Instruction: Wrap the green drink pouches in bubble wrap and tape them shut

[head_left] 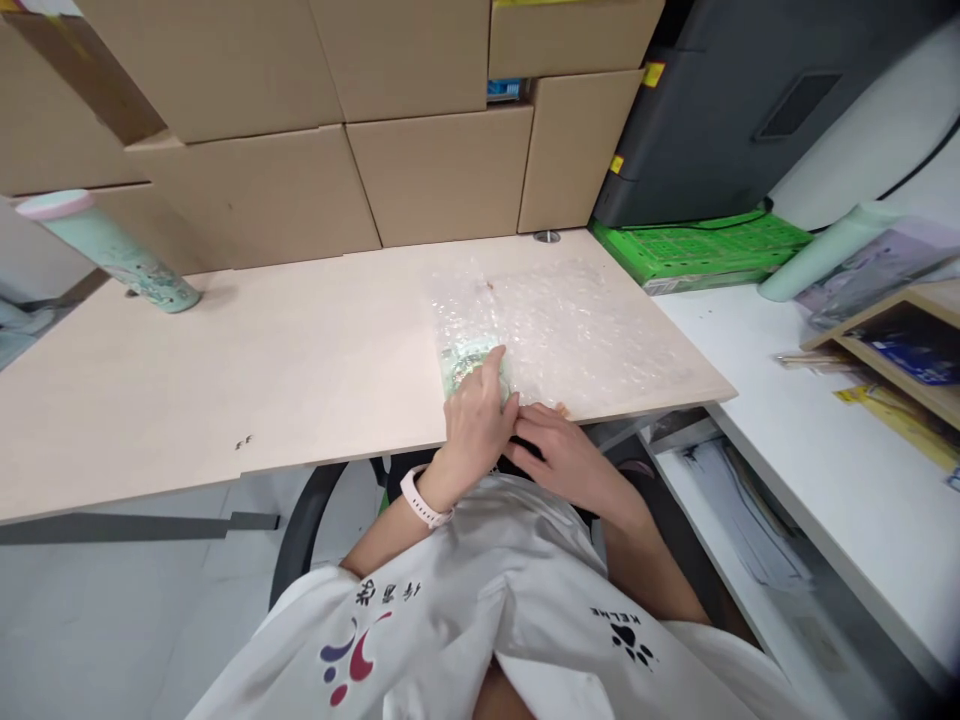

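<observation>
A clear sheet of bubble wrap (585,330) lies flat on the light wooden desk. Near its left front corner is a flat green printed item (459,362), partly covered by my left hand (480,412). That hand rests palm down on it, index finger stretched forward. Close beside it, my right hand (562,455) is at the front edge of the desk, its fingers and thumb closed around the near edge of the wrap. The two hands meet at the fingertips. Whatever lies under the left palm is hidden.
Stacked cardboard boxes (262,200) line the back of the desk (322,360). A mint cylinder with a pink lid (124,255) stands at the left. To the right are a green crate (697,250), a dark case (720,110) and a wooden organiser (907,320).
</observation>
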Action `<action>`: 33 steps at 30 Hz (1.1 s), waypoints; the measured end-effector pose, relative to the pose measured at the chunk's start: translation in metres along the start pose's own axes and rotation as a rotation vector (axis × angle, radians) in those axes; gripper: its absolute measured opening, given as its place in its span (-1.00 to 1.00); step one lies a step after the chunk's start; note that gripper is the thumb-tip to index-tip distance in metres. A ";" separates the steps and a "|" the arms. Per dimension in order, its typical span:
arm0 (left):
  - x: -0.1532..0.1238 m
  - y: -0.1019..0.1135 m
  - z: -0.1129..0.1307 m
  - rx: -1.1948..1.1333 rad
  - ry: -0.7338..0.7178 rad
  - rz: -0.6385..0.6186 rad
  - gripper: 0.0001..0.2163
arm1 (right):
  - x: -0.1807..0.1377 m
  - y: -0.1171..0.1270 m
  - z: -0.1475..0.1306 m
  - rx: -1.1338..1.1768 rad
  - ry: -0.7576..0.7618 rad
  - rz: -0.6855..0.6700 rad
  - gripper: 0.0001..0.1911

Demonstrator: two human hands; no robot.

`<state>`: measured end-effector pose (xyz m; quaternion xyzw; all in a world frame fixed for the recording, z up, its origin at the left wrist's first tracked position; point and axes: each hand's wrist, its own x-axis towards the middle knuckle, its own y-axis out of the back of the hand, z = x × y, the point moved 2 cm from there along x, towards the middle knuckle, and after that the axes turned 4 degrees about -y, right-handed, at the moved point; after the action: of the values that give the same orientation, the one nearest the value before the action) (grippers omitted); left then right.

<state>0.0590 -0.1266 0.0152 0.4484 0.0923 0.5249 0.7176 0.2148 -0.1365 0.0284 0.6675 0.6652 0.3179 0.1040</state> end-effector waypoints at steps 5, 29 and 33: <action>-0.003 0.008 0.010 -0.122 0.056 0.004 -0.62 | -0.001 0.000 -0.006 0.002 0.040 -0.053 -0.68; -0.034 0.050 -0.036 -0.490 0.268 0.312 -0.53 | 0.013 -0.058 0.006 -0.010 0.089 -0.018 -0.75; -0.026 0.038 -0.018 -0.508 -0.003 0.294 -0.49 | 0.005 -0.066 0.003 0.299 -0.057 -0.029 -0.71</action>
<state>0.0115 -0.1366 0.0237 0.2637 -0.1090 0.6291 0.7231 0.1621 -0.1241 -0.0096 0.6747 0.7115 0.1946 0.0267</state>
